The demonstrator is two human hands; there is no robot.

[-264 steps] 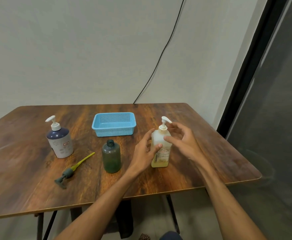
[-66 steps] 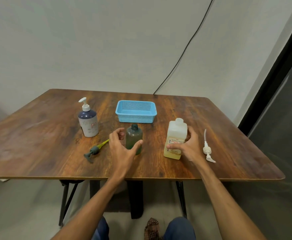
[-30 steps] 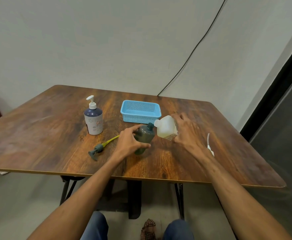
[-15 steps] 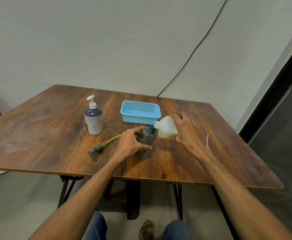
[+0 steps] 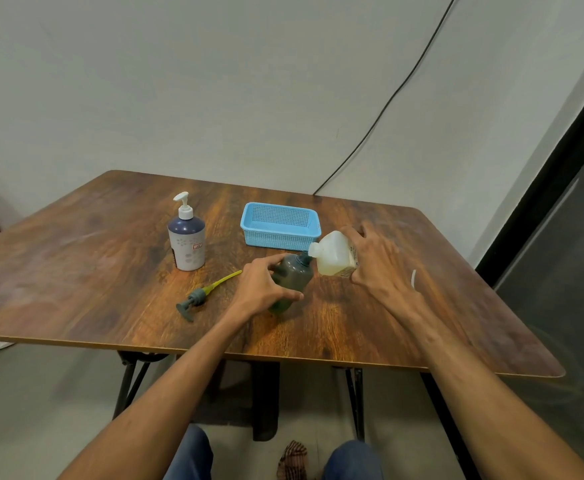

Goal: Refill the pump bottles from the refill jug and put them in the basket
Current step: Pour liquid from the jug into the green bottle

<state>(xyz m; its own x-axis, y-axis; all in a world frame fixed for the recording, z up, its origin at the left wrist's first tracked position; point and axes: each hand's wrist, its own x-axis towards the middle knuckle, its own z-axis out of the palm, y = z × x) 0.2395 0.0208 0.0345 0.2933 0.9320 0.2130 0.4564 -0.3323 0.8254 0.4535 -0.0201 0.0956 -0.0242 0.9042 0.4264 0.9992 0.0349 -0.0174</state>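
Observation:
My left hand (image 5: 261, 289) grips a dark green bottle (image 5: 292, 278) with no pump, tilted to the right on the wooden table (image 5: 75, 271). My right hand (image 5: 377, 265) holds the white refill jug (image 5: 333, 256) tipped on its side, its open spout touching the green bottle's neck. Yellowish liquid shows in the jug. The green bottle's grey pump with a yellow tube (image 5: 203, 294) lies on the table to the left. A navy and white pump bottle (image 5: 186, 242) stands upright further left. The blue basket (image 5: 280, 225) sits empty behind the bottles.
The jug's white pump (image 5: 413, 278) lies on the table, mostly hidden behind my right wrist. A black cable (image 5: 387, 102) runs down the wall to the table's back edge. A dark panel stands at the right.
Since a second ago the jug and green bottle have stayed tipped mouth to mouth with almost no movement. Earlier my hands unscrewed the jug's pump, laid it down, then grasped both containers.

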